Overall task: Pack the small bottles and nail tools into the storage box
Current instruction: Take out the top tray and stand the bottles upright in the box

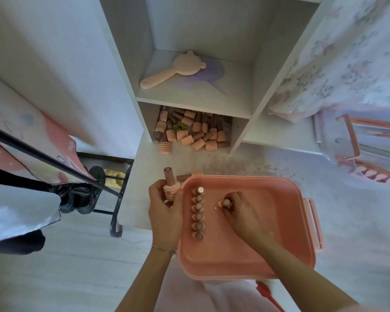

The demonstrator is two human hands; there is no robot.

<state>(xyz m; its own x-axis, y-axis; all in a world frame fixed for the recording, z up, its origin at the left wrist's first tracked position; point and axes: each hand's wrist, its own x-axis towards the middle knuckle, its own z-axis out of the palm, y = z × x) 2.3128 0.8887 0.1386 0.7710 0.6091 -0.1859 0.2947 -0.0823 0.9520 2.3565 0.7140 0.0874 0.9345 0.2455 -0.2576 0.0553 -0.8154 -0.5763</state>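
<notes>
Head view: small bottles being packed into a pink box [245, 251].
One bottle [227, 202] is pinched inside by the right hand [239, 210]; another bottle [169, 180] is gripped by the left hand [164, 212] beside it.

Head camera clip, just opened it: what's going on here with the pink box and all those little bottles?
A person is packing small bottles into a pink storage box. The right hand is setting one bottle upright on the box floor, beside a row of six bottles already standing along the left side. The left hand holds several more bottles in its grip just outside the box's left rim. A pile of loose bottles waits in the lower shelf compartment, with two more lying behind the box.
</notes>
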